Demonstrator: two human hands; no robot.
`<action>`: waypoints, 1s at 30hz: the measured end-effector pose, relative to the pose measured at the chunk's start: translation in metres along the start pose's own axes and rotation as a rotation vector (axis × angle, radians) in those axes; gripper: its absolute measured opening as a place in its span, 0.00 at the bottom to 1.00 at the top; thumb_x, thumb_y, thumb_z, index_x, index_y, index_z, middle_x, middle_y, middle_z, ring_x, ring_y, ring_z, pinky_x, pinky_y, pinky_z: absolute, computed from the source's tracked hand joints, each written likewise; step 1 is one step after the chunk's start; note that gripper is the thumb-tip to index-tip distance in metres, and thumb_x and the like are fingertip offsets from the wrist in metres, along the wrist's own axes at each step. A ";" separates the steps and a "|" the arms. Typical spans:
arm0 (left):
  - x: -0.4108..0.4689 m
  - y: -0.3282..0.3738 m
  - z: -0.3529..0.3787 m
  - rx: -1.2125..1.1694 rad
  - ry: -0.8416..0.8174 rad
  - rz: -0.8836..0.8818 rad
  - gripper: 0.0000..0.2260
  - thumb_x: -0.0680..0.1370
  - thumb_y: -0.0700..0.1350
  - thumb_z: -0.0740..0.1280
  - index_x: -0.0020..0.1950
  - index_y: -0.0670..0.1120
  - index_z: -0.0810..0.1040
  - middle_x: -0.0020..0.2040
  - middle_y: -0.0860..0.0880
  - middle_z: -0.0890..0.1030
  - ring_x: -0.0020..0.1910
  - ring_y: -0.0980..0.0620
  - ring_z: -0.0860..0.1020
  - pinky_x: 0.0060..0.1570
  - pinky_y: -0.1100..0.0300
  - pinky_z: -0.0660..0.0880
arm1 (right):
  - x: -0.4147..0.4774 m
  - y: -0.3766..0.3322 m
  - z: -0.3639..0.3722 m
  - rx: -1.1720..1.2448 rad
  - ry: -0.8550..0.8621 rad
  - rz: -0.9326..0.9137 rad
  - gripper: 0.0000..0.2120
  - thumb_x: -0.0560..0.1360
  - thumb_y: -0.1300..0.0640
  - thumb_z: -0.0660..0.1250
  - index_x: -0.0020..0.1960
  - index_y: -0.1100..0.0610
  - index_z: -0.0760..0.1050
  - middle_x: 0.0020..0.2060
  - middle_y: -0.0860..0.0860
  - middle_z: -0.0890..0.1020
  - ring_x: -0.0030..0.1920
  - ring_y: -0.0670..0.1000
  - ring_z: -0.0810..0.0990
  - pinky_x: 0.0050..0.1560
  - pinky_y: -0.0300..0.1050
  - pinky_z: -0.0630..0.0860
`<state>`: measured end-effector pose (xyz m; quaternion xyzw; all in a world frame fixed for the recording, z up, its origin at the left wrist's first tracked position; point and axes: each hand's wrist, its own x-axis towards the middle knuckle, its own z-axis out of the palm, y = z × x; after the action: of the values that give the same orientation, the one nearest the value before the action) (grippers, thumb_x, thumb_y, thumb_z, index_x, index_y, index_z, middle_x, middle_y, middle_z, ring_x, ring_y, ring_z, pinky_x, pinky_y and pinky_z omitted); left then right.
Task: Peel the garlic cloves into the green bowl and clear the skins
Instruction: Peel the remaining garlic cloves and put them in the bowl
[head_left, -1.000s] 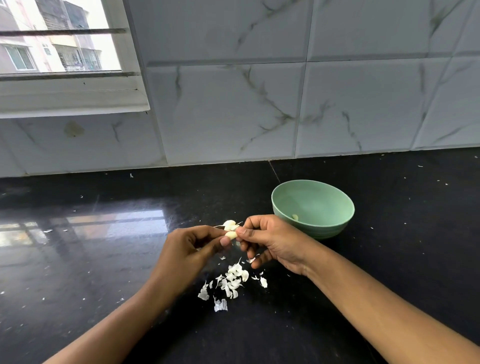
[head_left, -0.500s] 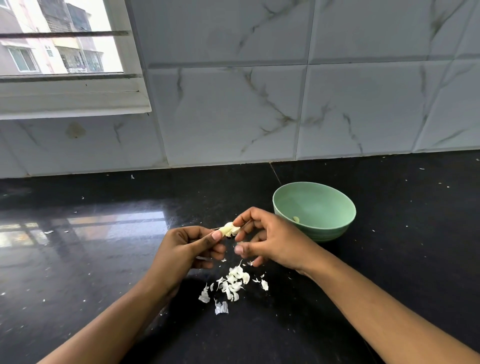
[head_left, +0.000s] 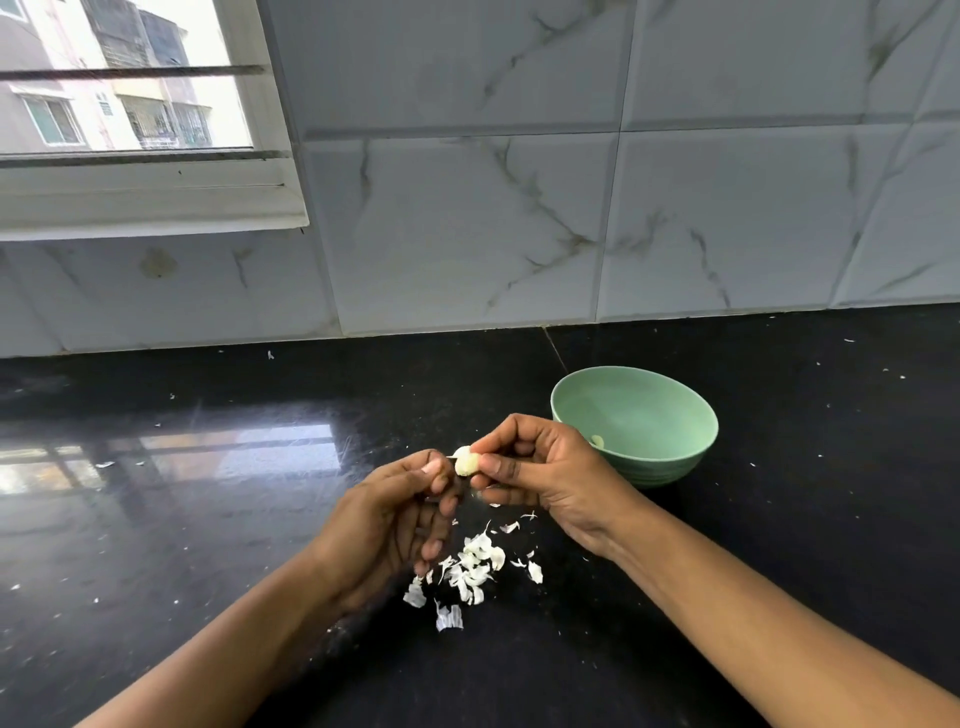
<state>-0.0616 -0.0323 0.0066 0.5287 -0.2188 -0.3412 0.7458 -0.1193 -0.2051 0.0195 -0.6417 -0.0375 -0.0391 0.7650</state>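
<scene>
A pale garlic clove (head_left: 466, 461) is pinched between the thumb and forefinger of my right hand (head_left: 545, 470), just above the black counter. My left hand (head_left: 395, 514) sits close on its left, with its thumb and fingertips at the clove's skin. Under both hands lies a heap of white garlic skins (head_left: 470, 571). The green bowl (head_left: 675, 457) stands right of my right hand, and a peeled clove (head_left: 597, 441) shows inside it.
The black counter (head_left: 208, 519) runs to a marble-tiled wall (head_left: 519, 208) at the back. A window (head_left: 119, 104) is at the upper left. Small skin flecks are scattered across the counter.
The clove has passed from my left fingers into my right hand's pinch. Both hands have stayed above the skin heap, and my left thumb has come up against the clove.
</scene>
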 end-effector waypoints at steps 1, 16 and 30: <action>0.000 0.002 -0.001 -0.009 0.024 -0.010 0.09 0.72 0.48 0.62 0.33 0.47 0.68 0.31 0.46 0.70 0.20 0.51 0.67 0.18 0.66 0.64 | 0.001 -0.001 -0.001 0.004 0.006 -0.003 0.04 0.72 0.70 0.67 0.45 0.63 0.77 0.37 0.54 0.82 0.36 0.46 0.82 0.38 0.38 0.81; -0.004 -0.001 0.003 0.006 -0.114 -0.161 0.13 0.71 0.54 0.71 0.34 0.45 0.78 0.30 0.47 0.74 0.20 0.53 0.72 0.17 0.65 0.68 | -0.003 -0.002 0.001 -0.207 -0.171 -0.161 0.05 0.73 0.69 0.67 0.45 0.61 0.75 0.36 0.50 0.82 0.39 0.46 0.81 0.41 0.36 0.77; -0.001 -0.003 0.009 0.350 0.089 0.103 0.16 0.73 0.57 0.61 0.33 0.47 0.77 0.29 0.47 0.72 0.23 0.50 0.71 0.26 0.58 0.74 | -0.001 0.001 0.002 -0.170 -0.086 -0.135 0.05 0.72 0.70 0.68 0.43 0.62 0.74 0.34 0.52 0.81 0.34 0.45 0.79 0.37 0.37 0.78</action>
<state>-0.0692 -0.0383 0.0064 0.6529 -0.2686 -0.2356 0.6679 -0.1200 -0.2034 0.0187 -0.7013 -0.1099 -0.0661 0.7013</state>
